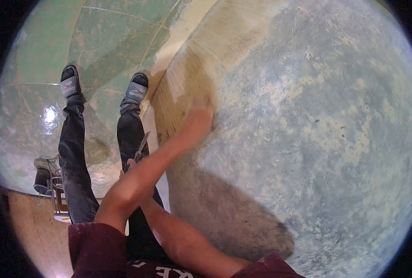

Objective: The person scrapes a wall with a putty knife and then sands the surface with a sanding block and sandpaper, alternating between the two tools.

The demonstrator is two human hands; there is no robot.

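Observation:
My left hand [199,115] is at the mottled grey-blue wall [308,116], over the border of a brown, bare-looking strip [180,90]. It is smeared by motion, and I cannot tell how its fingers are set. Its arm crosses above the other arm, from lower left to upper right. Lower down, in front of my leg, my right hand [131,165] is partly hidden behind the left forearm. Its fingers close round a hand tool with a narrow pointed metal blade [144,141], which points upward past the forearm.
My slippered feet [136,88] stand on a dusty green tiled floor [108,41]. A pale band [178,34] runs along the foot of the wall. To the lower left are a dark bucket [42,180] and a metal-framed stool [58,197], beside a brown surface [34,227].

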